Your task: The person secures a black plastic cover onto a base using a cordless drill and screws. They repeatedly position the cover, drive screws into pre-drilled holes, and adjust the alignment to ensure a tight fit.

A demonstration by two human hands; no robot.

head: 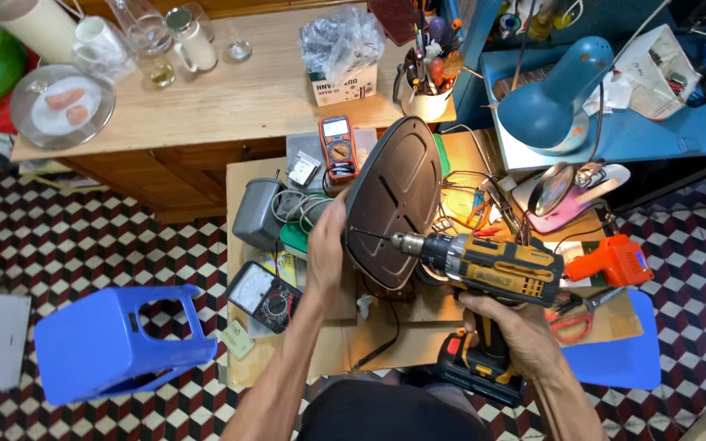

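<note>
Cluttered with wires and meters, our low workbench (451,327) stands on a checkered floor. On it a dark iron soleplate (392,200) is tipped up on edge, its long axis running up and away from us. Our left hand (328,245) closes on its left rim, steadying it. Our right hand (508,322) is wrapped tight around a yellow cordless drill (492,265), which points left, its bit touching the plate's lower face. An analog multimeter (265,296) lies just left.

dark iron soleplate (394,196) held upright, yellow cordless drill (492,269) bit against it
</note>
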